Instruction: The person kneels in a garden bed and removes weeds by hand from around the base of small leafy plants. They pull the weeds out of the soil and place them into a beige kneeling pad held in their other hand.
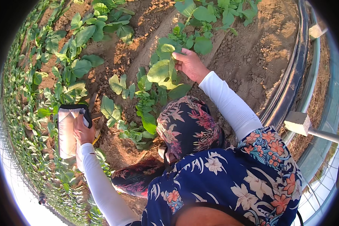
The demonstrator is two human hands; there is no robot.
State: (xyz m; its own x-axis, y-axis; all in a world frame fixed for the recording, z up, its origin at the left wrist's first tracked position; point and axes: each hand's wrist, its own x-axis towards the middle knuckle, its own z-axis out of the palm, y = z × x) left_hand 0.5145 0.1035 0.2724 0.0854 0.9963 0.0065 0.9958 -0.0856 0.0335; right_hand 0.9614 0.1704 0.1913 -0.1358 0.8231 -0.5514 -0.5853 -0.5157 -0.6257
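My left hand (84,130) grips a pale quilted pouch (67,132) near its black-trimmed mouth, with some fingers hidden by its edge. A bit of yellow (96,137) shows beside that wrist. Between thumb and fingers, my right hand (189,64) pinches a green leaf (159,70) at its edge, above a low leafy plant (144,104). The held leaf is pale and sunlit, partly yellowish. My bent knee in dark floral trousers (189,124) is close below the plant. White sleeves cover both forearms.
Rows of leafy plants (82,66) run along the left, and another clump (203,17) grows at the top. Bare brown soil (260,56) lies to the right. Beyond it are a black hose-like strip (295,67), a metal rail and a pale block (297,123) on a bar.
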